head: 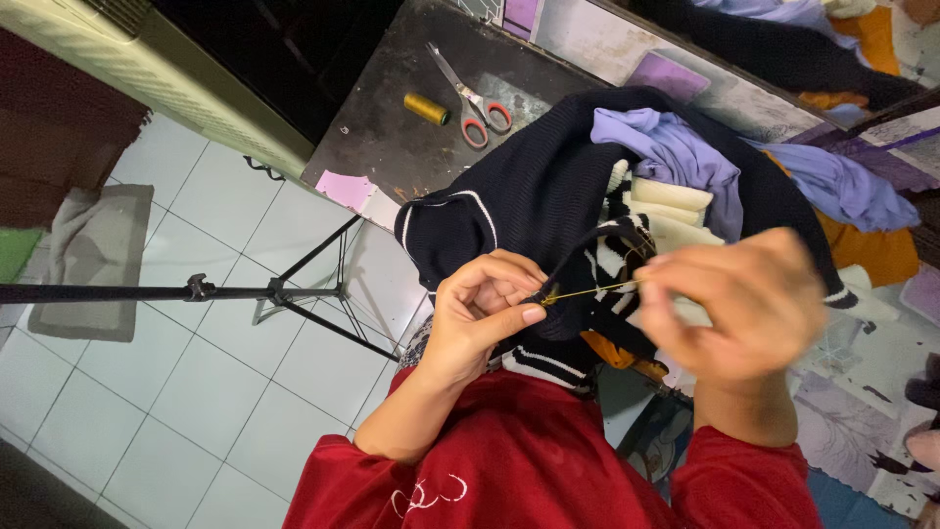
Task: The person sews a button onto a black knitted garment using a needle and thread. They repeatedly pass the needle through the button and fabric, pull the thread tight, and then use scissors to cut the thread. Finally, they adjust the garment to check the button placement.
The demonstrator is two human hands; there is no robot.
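- Red sleeves point(509, 460) of the person's shirt fill the bottom edge, closest to the lens.
- Left hand point(480, 318) sits just above them, its grip pinched together on a fold of the dark knitted garment point(529, 196), thumb pressed against the curled fingers.
- Right hand point(749, 309) is blurred; its fingertips are drawn together at the end of a thin yellow thread point(592, 290), which runs taut between the two hands. Whether a needle is held there cannot be told.
- Dark knitted garment has white stripes along its edges and lies partly over the lap and partly on the counter point(392, 137).
- Lavender cloth point(676, 157) and a cream ribbed piece point(671, 211) lie bundled on top of the garment; orange fabric point(881, 250) shows beyond them.
- On the bare part of the counter, a spool of yellow thread point(427, 108) lies just beside scissors point(473, 103) with red-and-grey handles; a pink paper scrap point(345, 188) rests near the counter's edge.
- Below the counter, a black tripod point(284, 292) stands on the white tiled floor point(196, 392).
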